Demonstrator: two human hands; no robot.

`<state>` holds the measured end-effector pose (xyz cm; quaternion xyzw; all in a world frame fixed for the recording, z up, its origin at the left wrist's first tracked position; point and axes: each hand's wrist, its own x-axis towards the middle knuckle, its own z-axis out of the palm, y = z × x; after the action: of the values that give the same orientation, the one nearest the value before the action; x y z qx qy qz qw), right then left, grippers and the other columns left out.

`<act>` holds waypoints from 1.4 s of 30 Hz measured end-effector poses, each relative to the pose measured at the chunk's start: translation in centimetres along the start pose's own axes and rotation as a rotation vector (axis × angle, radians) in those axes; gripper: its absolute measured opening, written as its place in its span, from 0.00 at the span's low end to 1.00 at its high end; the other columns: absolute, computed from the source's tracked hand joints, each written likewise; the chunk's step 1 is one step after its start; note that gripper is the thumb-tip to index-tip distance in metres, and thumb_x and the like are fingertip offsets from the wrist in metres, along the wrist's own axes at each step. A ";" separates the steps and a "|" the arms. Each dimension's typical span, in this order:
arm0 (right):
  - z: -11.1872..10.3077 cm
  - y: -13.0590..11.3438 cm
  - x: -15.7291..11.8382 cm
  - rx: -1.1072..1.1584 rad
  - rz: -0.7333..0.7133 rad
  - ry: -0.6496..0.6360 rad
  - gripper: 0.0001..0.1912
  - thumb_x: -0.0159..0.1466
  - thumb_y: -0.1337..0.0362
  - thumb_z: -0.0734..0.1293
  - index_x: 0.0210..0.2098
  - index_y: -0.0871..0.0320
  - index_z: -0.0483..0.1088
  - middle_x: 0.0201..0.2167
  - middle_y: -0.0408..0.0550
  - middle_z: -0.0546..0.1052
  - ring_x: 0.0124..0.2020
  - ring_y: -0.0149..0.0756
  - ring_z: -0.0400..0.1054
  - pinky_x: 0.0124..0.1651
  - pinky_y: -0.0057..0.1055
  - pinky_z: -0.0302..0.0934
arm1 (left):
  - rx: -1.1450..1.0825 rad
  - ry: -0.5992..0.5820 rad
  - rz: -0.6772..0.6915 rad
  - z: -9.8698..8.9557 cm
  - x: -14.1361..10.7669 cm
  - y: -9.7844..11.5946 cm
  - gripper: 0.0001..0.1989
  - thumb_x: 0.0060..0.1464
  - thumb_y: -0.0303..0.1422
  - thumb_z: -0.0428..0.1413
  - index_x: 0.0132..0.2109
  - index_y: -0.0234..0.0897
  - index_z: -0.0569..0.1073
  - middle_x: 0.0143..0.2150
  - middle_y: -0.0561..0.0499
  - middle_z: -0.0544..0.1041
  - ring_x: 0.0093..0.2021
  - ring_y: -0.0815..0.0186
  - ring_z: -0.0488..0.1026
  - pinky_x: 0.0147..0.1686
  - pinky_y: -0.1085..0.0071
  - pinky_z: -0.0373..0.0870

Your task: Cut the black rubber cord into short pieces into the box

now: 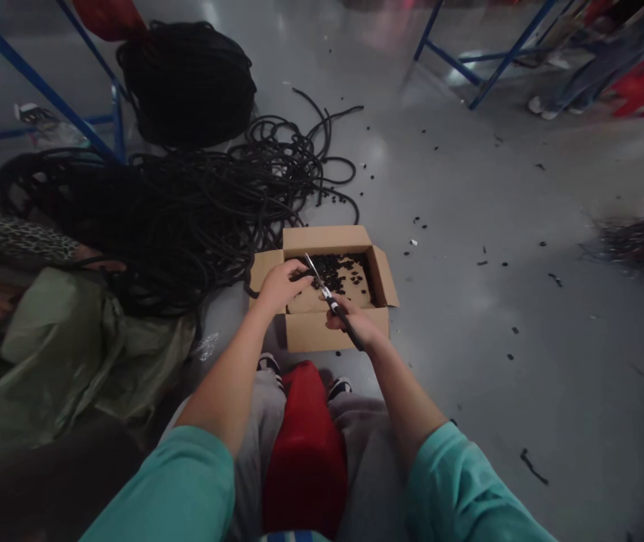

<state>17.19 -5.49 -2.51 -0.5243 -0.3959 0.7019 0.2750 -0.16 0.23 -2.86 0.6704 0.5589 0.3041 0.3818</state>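
Observation:
My left hand (285,284) is closed around a black cord (250,289), whose end shows near the fingertips above an open cardboard box (336,333). My right hand (355,320) grips a pair of scissors (340,312) with black handles. Their metal blades point up and left, close beside the left fingertips; whether they touch the cord I cannot tell. Inside the box lie many short black cut pieces (344,278).
A tangled heap of black cord (186,203) spreads left of the box, with a big bundle (186,83) behind it. Another person's hand (101,258) reaches into the heap. Black scraps dot the grey floor (468,316). Blue metal frames (485,68) stand farther back.

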 end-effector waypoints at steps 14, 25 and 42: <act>-0.1 -0.4 -0.4 0.045 0.010 -0.071 0.32 0.38 0.71 0.65 0.45 0.57 0.64 0.24 0.38 0.66 0.28 0.28 0.59 0.33 0.27 0.53 | -0.071 -0.067 0.016 0.0 -0.2 0.5 0.08 0.43 0.35 0.53 0.29 0.33 0.68 0.28 0.54 0.71 0.30 0.70 0.67 0.33 0.74 0.62; 0.2 -0.1 -0.2 0.067 -0.028 -0.014 0.30 0.37 0.71 0.65 0.42 0.56 0.64 0.25 0.37 0.63 0.29 0.27 0.58 0.34 0.27 0.54 | 0.013 -0.099 0.021 0.2 0.0 0.4 0.08 0.44 0.35 0.52 0.30 0.34 0.70 0.28 0.53 0.73 0.30 0.70 0.68 0.33 0.74 0.62; 0.1 0.0 0.0 -0.083 -0.033 0.060 0.25 0.39 0.68 0.65 0.39 0.60 0.68 0.17 0.34 0.61 0.19 0.23 0.52 0.24 0.25 0.47 | -0.029 -0.160 0.003 -0.7 0.0 0.8 0.11 0.45 0.37 0.52 0.32 0.33 0.72 0.32 0.51 0.74 0.33 0.67 0.69 0.35 0.72 0.63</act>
<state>17.04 -5.48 -2.46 -0.5496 -0.4251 0.6640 0.2764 -0.33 0.30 -1.81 0.6879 0.5211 0.2584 0.4342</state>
